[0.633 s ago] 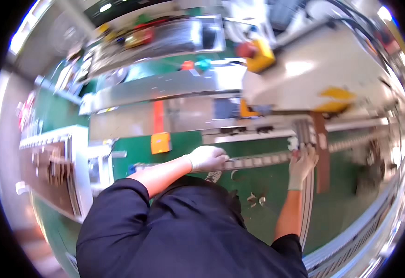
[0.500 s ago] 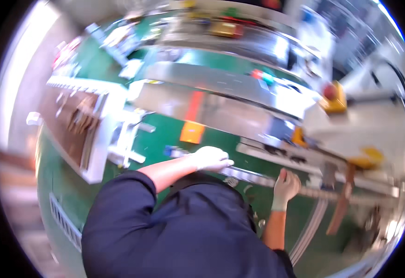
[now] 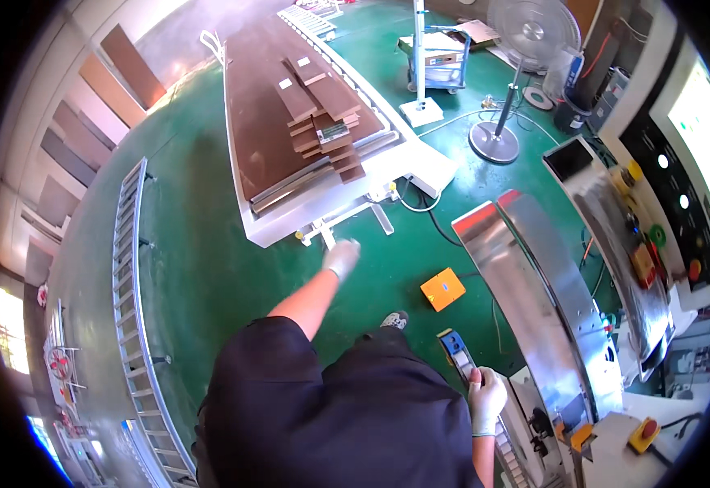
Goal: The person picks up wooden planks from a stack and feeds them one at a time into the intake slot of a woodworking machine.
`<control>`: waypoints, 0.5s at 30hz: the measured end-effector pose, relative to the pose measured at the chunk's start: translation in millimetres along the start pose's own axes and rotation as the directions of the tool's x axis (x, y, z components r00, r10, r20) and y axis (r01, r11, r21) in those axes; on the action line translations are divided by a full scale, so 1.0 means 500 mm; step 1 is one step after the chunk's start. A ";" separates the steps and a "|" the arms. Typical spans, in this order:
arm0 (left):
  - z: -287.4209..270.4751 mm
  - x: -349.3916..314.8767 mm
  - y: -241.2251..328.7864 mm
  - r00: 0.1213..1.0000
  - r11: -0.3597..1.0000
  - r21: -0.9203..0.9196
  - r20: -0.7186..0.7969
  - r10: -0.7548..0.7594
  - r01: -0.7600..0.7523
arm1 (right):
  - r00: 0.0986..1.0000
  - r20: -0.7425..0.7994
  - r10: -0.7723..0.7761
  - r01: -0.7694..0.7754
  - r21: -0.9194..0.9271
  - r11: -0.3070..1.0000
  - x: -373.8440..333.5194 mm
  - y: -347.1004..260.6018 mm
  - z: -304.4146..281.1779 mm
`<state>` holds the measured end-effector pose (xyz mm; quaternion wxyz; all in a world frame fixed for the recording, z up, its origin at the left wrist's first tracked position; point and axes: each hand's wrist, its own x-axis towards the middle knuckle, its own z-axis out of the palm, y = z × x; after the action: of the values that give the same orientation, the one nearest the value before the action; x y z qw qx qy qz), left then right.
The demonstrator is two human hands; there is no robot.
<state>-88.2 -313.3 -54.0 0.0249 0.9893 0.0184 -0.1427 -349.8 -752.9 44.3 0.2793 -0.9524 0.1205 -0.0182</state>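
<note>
a long, narrow metal rail with pale segments and a blue end piece (image 3: 460,358) is seen on the near side of a squarish orange box (image 3: 442,289), which is set on the glossy green floor (image 3: 233,285). the rail is overlapped by the right hand (image 3: 487,400), covered by a white glove, on the near side of the orange box and slightly to its right; the thumb is raised beside the rail, but whether the rail is grasped or only touched cannot be told. the left hand (image 3: 343,259), also white-gloved, is held out to the left of the orange box, well apart from it; it is blurred, and whether it is clenched or released cannot be told. beyond the orange box and to its left, a large white-framed table with a brown top (image 3: 257,122) is seen, on which flat, rectangular brown panels (image 3: 322,122) are stacked. to the right of the orange box, a long, curved silver metal trough (image 3: 525,301) is placed. a grey pedestal fan with a round base (image 3: 534,31) is stood beyond the orange box and to its right. far to the left of the orange box, a silver ladder-like metal frame (image 3: 136,285) is seen.
</note>
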 end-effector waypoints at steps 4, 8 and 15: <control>-0.102 0.186 -0.236 0.770 0.387 -0.902 -0.106 -0.629 0.192 | 0.999 -0.045 -0.001 0.003 0.031 1.000 0.065 -0.093 0.048; -0.250 0.383 -0.451 0.685 0.148 -0.988 -0.140 -0.715 -0.049 | 1.000 -0.020 -0.001 0.001 0.027 1.000 0.132 -0.169 0.094; -0.441 0.577 -0.428 0.652 0.305 -0.946 -0.165 -0.740 0.107 | 0.995 -0.044 0.091 -0.095 -0.091 0.991 0.171 -0.207 0.124</control>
<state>241.0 -79.4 66.2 0.4840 0.7652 0.3753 0.1985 -237.8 -656.3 45.0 0.2330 -0.9572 0.1709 -0.0187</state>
